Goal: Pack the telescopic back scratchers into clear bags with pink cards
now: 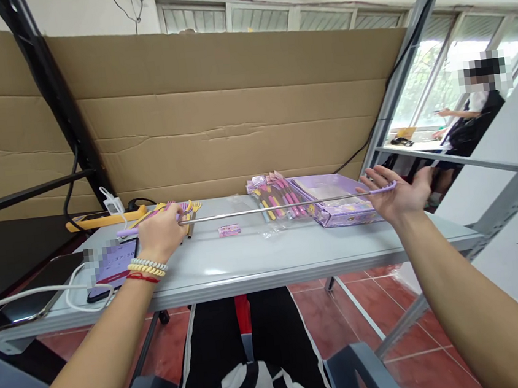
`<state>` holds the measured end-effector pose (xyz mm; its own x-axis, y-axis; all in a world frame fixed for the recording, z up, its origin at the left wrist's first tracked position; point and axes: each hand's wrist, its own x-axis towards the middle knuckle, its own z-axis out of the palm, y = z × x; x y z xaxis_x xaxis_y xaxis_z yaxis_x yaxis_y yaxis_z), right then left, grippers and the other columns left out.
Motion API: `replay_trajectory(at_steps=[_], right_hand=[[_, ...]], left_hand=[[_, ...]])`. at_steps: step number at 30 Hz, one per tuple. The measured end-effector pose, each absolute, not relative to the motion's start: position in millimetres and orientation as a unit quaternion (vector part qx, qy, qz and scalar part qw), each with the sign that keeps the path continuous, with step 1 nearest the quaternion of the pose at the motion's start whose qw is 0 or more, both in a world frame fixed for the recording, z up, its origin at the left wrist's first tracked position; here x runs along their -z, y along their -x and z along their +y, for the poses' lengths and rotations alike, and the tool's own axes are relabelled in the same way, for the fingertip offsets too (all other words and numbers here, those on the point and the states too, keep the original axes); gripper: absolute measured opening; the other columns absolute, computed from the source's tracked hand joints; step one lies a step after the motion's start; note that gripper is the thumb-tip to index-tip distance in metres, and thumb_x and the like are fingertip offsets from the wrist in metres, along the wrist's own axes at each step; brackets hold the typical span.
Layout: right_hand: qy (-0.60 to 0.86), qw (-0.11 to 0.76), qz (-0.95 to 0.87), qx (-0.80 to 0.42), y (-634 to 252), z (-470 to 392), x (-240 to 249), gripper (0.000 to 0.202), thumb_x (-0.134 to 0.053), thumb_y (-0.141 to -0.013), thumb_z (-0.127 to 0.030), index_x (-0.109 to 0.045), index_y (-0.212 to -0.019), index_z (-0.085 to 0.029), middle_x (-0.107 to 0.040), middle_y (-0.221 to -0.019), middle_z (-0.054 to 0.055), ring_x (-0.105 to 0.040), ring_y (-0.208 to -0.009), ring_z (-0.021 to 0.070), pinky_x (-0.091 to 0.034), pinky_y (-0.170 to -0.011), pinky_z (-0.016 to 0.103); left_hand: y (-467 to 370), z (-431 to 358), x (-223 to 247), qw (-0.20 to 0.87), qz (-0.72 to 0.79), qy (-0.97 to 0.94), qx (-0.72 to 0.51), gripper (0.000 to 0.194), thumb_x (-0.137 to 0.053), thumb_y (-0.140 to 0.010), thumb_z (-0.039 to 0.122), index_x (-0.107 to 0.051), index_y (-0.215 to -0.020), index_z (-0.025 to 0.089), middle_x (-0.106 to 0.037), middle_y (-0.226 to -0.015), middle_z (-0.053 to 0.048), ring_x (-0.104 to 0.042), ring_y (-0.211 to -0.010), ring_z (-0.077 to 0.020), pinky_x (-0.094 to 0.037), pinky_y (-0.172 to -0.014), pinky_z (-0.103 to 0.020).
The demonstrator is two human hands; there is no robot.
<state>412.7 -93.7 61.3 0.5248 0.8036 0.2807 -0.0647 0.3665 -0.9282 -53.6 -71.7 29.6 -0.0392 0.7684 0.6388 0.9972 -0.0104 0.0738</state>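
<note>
probably light and bendable, the rod [242, 213] suited holding by its handle [127, 232]. the left hand [158, 234] gripped that; the right hand [400, 194] lay open toward the worktop [251, 258]'s right edge.

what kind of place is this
Probably a shared indoor workroom: a long table holds plastic packets, a cardboard sheet stands behind it, and another person is over by the windows.
</note>
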Motion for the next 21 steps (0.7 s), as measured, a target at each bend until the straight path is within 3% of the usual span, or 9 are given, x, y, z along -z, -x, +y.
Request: replay_trajectory(at_steps=[3,5,7,9,11,15,18,21], right_hand=[[0.443,0.698,-0.445,-0.344,-362,-86,-53,0.086,0.011,-0.089,-0.058,-0.053,-0.123,-0.012,-0.059,-0.122,0.022,-0.061,-0.105,0.0265,-0.049,-0.076,0.033],[0.453,0.64,-0.503,-0.363,-307,-86,-43,0.081,-0.006,-0.084,-0.074,-0.058,-0.112,-0.017,-0.066,-0.107,0.018,-0.063,-0.101,0.028,-0.05,-0.075,0.036],[0.407,0.639,-0.527,-0.386,-252,-90,-31,0.071,-0.027,-0.078,-0.081,-0.058,-0.102,-0.021,-0.069,-0.092,0.013,-0.065,-0.091,0.0282,-0.052,-0.07,0.038],[0.364,0.652,-0.524,-0.409,-210,-96,-18,0.05,-0.056,-0.071,-0.07,-0.055,-0.092,-0.024,-0.068,-0.08,0.006,-0.066,-0.079,0.0253,-0.052,-0.064,0.036],[0.346,0.666,-0.512,-0.418,-192,-101,-8,0.043,-0.07,-0.066,-0.056,-0.05,-0.09,-0.025,-0.063,-0.073,0.0,-0.064,-0.072,0.0212,-0.051,-0.059,0.031],[0.366,0.63,-0.553,-0.404,-213,-93,2,0.049,-0.062,-0.067,-0.059,-0.049,-0.097,-0.023,-0.062,-0.078,0.001,-0.061,-0.068,0.0176,-0.048,-0.055,0.028],[0.483,0.588,-0.603,-0.24,-246,-81,1,0.043,-0.049,-0.075,-0.06,-0.053,-0.085,-0.019,-0.062,-0.077,0.004,-0.058,-0.07,0.0172,-0.045,-0.061,0.029],[0.634,0.402,-0.657,-0.072,-260,-78,-1,0.034,-0.053,-0.078,-0.051,-0.056,-0.075,-0.018,-0.065,-0.078,0.008,-0.06,-0.077,0.0205,-0.042,-0.069,0.031]], left_hand=[[13,-85,-33,0.206,-0.599,0.745,0.212,0.028,-0.049,-0.081,0.031,-0.063,-0.104,0.021,-0.072,-0.084,-0.01,-0.067,-0.082,-0.029,-0.042,-0.064,-0.033],[-21,-97,-36,0.196,-0.553,0.784,0.203,0.032,-0.048,-0.084,0.032,-0.059,-0.112,0.02,-0.072,-0.086,-0.011,-0.068,-0.078,-0.0278,-0.042,-0.062,-0.033],[-51,-109,-38,0.185,-0.526,0.802,0.211,0.032,-0.044,-0.086,0.028,-0.056,-0.114,0.019,-0.071,-0.082,-0.012,-0.068,-0.074,-0.0277,-0.043,-0.061,-0.033],[-71,-119,-39,0.157,-0.507,0.817,0.227,0.03,-0.043,-0.087,0.026,-0.054,-0.114,0.017,-0.069,-0.08,-0.014,-0.068,-0.073,-0.029,-0.044,-0.062,-0.036],[-78,-124,-37,0.128,-0.506,0.82,0.235,0.029,-0.044,-0.088,0.028,-0.053,-0.113,0.016,-0.069,-0.079,-0.015,-0.068,-0.073,-0.0294,-0.044,-0.064,-0.037],[-64,-120,-33,0.111,-0.514,0.821,0.223,0.021,-0.047,-0.086,0.031,-0.056,-0.1,0.017,-0.069,-0.083,-0.013,-0.068,-0.077,-0.0283,-0.043,-0.063,-0.035],[-47,-109,-37,0.091,-0.549,0.796,0.238,0.016,-0.045,-0.085,0.028,-0.058,-0.088,0.019,-0.069,-0.083,-0.01,-0.066,-0.078,-0.0267,-0.041,-0.061,-0.033],[-33,-100,-45,0.039,-0.584,0.768,0.259,0.015,-0.05,-0.079,0.028,-0.057,-0.089,0.02,-0.069,-0.086,-0.008,-0.065,-0.08,-0.0257,-0.04,-0.061,-0.032]])
